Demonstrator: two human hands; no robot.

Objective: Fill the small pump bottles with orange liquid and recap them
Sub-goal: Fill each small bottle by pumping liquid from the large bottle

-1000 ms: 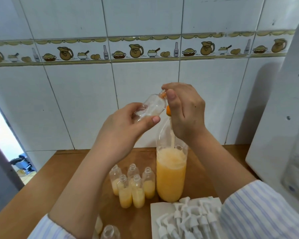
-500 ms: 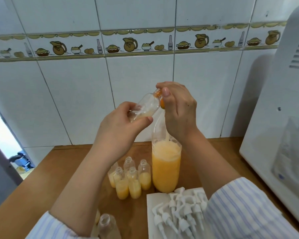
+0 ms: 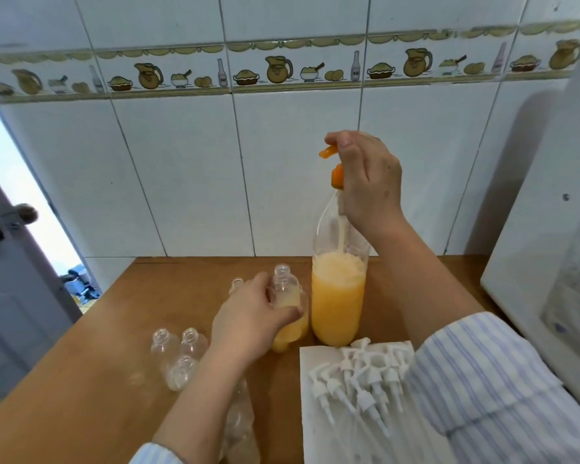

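Head view: I see a wooden table (image 3: 81, 380) set against a white tiled wall (image 3: 188, 162) with a border of jugs and pies.
Left hand: my left hand (image 3: 252, 321) is low over the table, fingers and thumb curled round a small bottle (image 3: 287, 296) that stands upright, uncapped, part full of orange liquid.
Small bottle position: it sits just left of the large bottle (image 3: 337, 296), close beside it; I cannot tell whether the two touch.
Right hand: my right hand (image 3: 365, 182) is raised over the large bottle's neck, fingers closed on the orange pump head (image 3: 330, 162), the thumb lying on top of its spout.
Large bottle: clear plastic, upright near the wall, filled with foamy orange liquid to well above half; a pale dip tube runs down from the pump into the liquid.
Other filled bottles: one more open neck (image 3: 237, 283) shows behind my left hand; the rest are hidden by the hand.
Empty bottles: three clear uncapped bottles (image 3: 178, 353) stand in a cluster left of my left forearm, and more lie blurred under that arm near the frame's lower edge.
Pump caps: white pump caps (image 3: 359, 380) with long tubes lie heaped on a white sheet (image 3: 312, 413) in front of the large bottle.
Sleeves: both arms wear a blue-striped sleeve (image 3: 482, 380).
Right edge: a white appliance (image 3: 549, 262) stands on the table.
Left edge: a grey door (image 3: 10, 296) with a round knob stands ajar.
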